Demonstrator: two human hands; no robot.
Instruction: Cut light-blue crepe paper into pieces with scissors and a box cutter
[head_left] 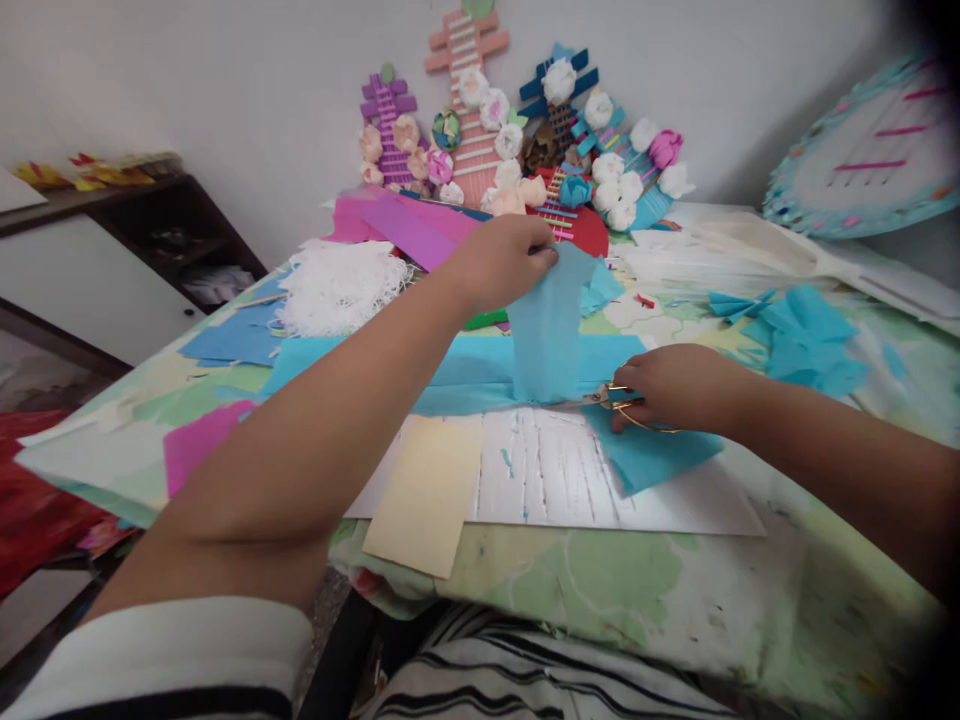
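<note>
My left hand (pixel 514 258) pinches the top edge of a light blue crepe paper strip (pixel 549 330) and holds it upright. My right hand (pixel 667 385) has its fingers in the handles of gold-handled scissors (pixel 600 397). The blades point left, at the lower edge of the raised strip; part of them is hidden by paper. A longer blue crepe sheet (pixel 465 365) lies flat behind the strip. Under the scissors rests a loose blue piece (pixel 660 455). A scored white board (pixel 555 470) and a cream card (pixel 427 490) lie in front.
White shredded string (pixel 345 285) and purple paper (pixel 412 228) lie at the back left. Crumpled blue paper (pixel 806 340) is at the right. Decorated stick crafts (pixel 472 120) lean on the wall, and a blue-rimmed oval piece (pixel 862 160) stands far right.
</note>
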